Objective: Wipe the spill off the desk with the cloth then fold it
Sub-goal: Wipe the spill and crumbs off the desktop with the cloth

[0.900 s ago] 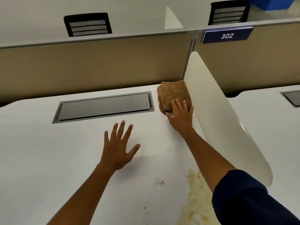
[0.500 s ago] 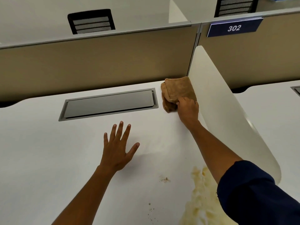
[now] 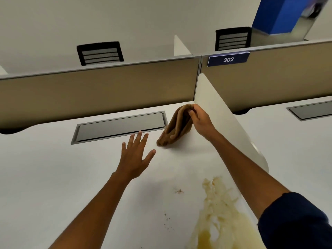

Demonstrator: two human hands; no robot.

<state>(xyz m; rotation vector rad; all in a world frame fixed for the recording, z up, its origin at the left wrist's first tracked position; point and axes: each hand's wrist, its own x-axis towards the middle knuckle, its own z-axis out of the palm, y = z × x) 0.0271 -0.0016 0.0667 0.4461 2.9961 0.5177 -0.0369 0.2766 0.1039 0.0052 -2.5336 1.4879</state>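
Here the right hand (image 3: 201, 121) pinches the upper edge of the brown cloth (image 3: 177, 126), which hangs folded, its lower end touching or just above the white desk (image 3: 53, 177) beside the recessed cable tray (image 3: 120, 127), lid closed. The left hand (image 3: 133, 157) hovers spread-fingered. The yellowish spill (image 3: 221, 212) lies nearer, along the white divider (image 3: 233, 133).
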